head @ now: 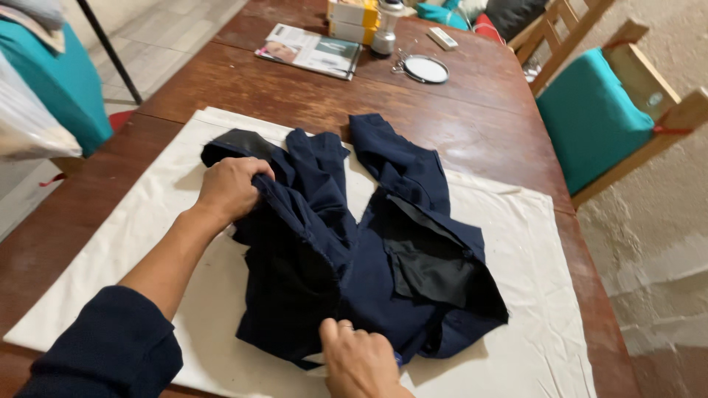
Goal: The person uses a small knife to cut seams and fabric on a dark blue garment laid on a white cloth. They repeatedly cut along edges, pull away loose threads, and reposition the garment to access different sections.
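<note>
Fingers [254,171] of the left hand [230,190] clamp a fold of the navy garment [354,250] while the right hand [359,359] lies flat with fingers together, best kept pressing the hem on the white cloth [516,309] covering the bench [472,125].

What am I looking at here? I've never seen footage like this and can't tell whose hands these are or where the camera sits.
There is no machine here, just one person at work with bare hands. The single picture comes from a camera worn on that person's head, looking down, so the arms reach in from the bottom edge. The left hand grips a fold of a dark blue garment; the right hand, wearing a ring, presses on its near edge. The garment lies crumpled on a white cloth spread over a wooden table. At the far end lie a magazine, a small round mirror and some boxes. A chair with a teal cushion stands on the right.
</note>
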